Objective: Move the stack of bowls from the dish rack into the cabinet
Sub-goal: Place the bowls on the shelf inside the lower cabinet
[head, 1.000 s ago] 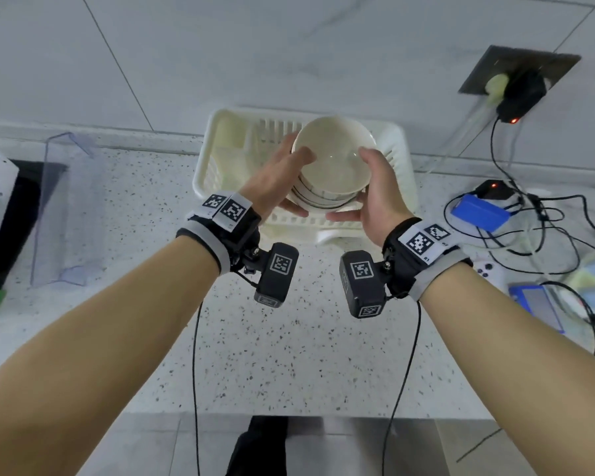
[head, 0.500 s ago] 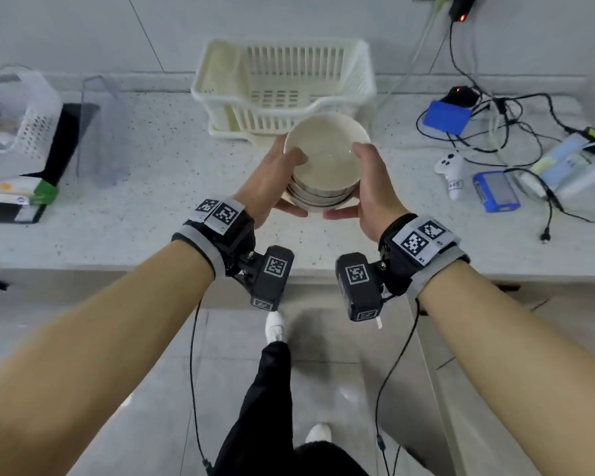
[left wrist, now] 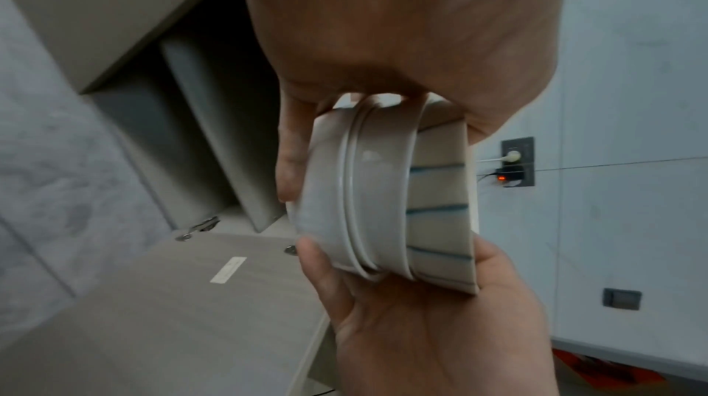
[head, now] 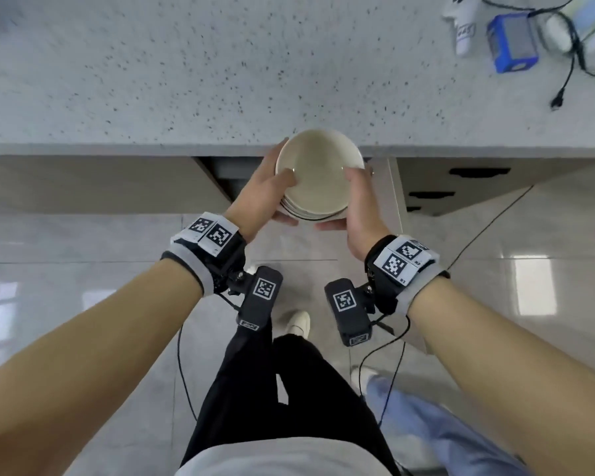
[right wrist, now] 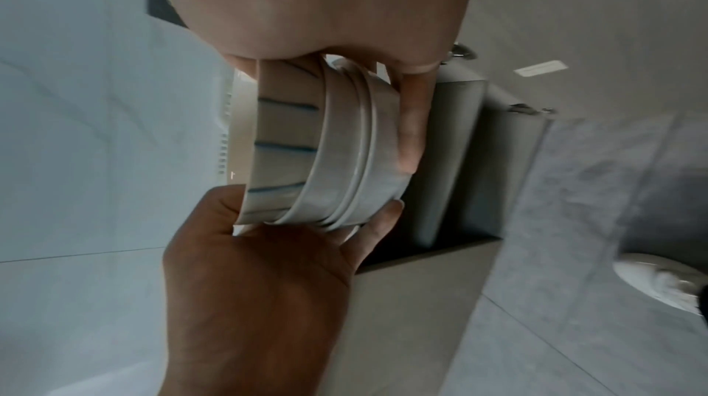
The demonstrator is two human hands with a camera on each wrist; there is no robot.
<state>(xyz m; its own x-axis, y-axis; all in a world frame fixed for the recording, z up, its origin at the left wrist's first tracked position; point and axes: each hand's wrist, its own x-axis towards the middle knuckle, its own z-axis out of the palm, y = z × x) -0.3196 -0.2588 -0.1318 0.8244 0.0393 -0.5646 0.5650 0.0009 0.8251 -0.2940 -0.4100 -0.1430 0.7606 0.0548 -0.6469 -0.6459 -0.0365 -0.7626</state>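
While the left hand (head: 260, 190) and right hand (head: 359, 204) clasp the stack of bowls (head: 318, 173) with curled fingers below the table (head: 186, 80) edge, the carry appears underway; next, lower it into the open cabinet (head: 225, 173).

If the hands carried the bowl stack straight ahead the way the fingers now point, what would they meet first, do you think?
Probably nothing at once: both hands, left hand and right hand, point the stack of bowls at the dark open cabinet under the countertop edge. Depth is unclear; the counter lip looks closest.
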